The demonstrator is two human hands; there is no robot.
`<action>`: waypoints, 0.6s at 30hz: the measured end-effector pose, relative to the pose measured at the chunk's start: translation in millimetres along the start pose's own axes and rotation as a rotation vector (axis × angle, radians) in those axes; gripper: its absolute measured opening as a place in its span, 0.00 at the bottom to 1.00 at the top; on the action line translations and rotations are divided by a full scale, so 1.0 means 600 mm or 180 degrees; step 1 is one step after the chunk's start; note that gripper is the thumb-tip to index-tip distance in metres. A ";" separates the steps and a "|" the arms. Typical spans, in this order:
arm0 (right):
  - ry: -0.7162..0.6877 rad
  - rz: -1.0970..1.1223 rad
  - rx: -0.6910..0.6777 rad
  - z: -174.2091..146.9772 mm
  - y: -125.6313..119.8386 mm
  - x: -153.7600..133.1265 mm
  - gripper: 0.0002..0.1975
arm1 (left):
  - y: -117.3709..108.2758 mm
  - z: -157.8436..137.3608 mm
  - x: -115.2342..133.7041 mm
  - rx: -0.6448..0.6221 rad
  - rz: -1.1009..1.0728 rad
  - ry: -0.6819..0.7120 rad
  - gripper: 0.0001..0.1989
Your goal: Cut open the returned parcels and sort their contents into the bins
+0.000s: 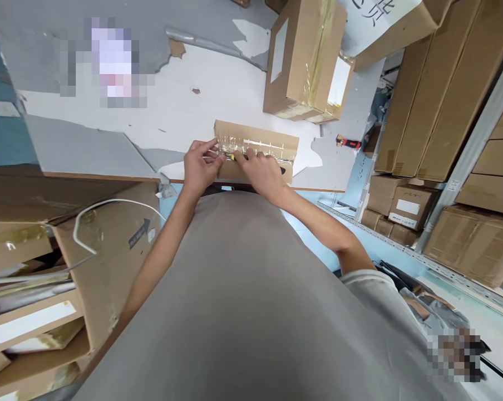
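A small cardboard box point(255, 131) with clear tape across its top lies at the table's front edge, close to my body. My left hand point(201, 164) grips its left end, fingers curled, with fingertips and thumb at the taped edge. Over the middle of the box, my right hand point(262, 171) is closed around a slim utility knife point(282, 170). Only a yellow bit at its front and a black rear end show; the rest is hidden under my fingers, so I cannot see how far the blade is out.
A red and black tool point(349, 143) lies on the table point(185, 111) to the right. Larger taped boxes point(293, 61) stand at the back right. Shelves with cartons point(427, 100) line the right side. A big open carton point(109, 267) with packages and a white cable is at left.
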State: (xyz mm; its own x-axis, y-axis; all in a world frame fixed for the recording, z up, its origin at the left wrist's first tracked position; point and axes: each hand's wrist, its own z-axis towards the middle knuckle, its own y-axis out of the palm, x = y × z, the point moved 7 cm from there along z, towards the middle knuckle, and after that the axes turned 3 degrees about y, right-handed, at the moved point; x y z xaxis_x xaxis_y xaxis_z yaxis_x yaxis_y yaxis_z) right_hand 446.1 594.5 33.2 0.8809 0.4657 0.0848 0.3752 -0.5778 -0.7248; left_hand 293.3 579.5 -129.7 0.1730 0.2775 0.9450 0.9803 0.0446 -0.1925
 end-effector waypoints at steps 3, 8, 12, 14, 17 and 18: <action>0.0163 -0.0038 -0.0041 -0.012 0.014 0.041 0.27 | -0.004 -0.002 0.000 0.0109 0.0061 -0.0075 0.28; 0.0687 -0.0141 -0.0283 -0.064 0.063 0.182 0.26 | -0.011 -0.007 0.011 0.0290 0.0157 -0.0186 0.24; 0.0832 -0.0138 -0.0376 -0.096 0.100 0.249 0.28 | -0.010 -0.011 0.020 0.0440 0.0205 -0.0399 0.24; 0.0761 -0.0087 -0.0290 -0.098 0.110 0.258 0.30 | -0.009 -0.012 0.027 0.0529 0.0281 -0.0509 0.25; 0.0610 0.0062 -0.0187 -0.094 0.124 0.268 0.33 | -0.010 -0.014 0.043 0.0643 0.0428 -0.0662 0.26; 0.0574 0.0116 -0.0171 -0.093 0.130 0.272 0.33 | -0.011 -0.016 0.049 0.0686 0.0481 -0.0703 0.25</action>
State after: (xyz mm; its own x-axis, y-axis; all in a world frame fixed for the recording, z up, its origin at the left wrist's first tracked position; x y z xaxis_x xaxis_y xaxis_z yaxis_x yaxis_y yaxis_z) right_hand 635.2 588.3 28.6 0.9298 0.3189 0.1839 0.3528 -0.6294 -0.6924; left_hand 292.7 578.1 -98.3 0.2668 0.4965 0.8260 0.8984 0.1822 -0.3997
